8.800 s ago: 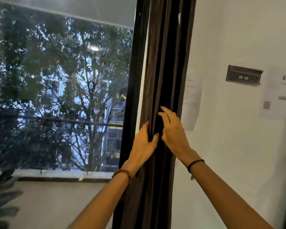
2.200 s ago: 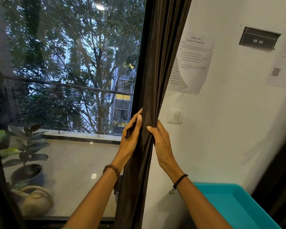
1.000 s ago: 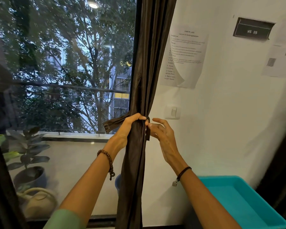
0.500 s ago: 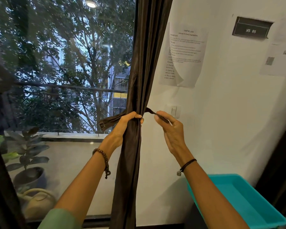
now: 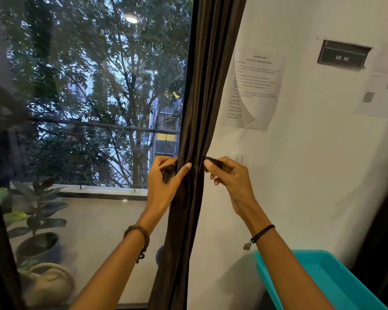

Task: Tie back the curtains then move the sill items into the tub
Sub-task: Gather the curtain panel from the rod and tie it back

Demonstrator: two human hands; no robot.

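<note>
Far left, low at the window: a potted plant (image 5: 38, 220) and a cream watering can (image 5: 49, 285); neither is in the tub; whether they stand on the sill or beyond the glass cannot be told from this view.

Centre: the left hand (image 5: 166, 182) has its grip closed round the gathered curtain (image 5: 202, 108), thumb across the front folds, with one dark end of the tie-back strap (image 5: 213, 163) caught under the fingers; the curtain hangs bunched at the window frame, beside the wall.

Just right of the bundle: the right hand (image 5: 231, 177), its grip pinching the other strap end between thumb and forefinger; the two ends are apart, not joined.

Further right: a paper notice (image 5: 255, 86) and a "WS 05" sign (image 5: 343, 55) on the wall; lower right, the teal tub (image 5: 266, 278).

Assessment: tying is in hand; the sill step is not begun.

Risks: little of the right strap end is held, so it may slip from the pinch when drawn across; should the left grip loosen to receive it, folds would likely spill and widen the bundle; the fastening type is not visible, so a loose join could give under the cloth's weight.
</note>
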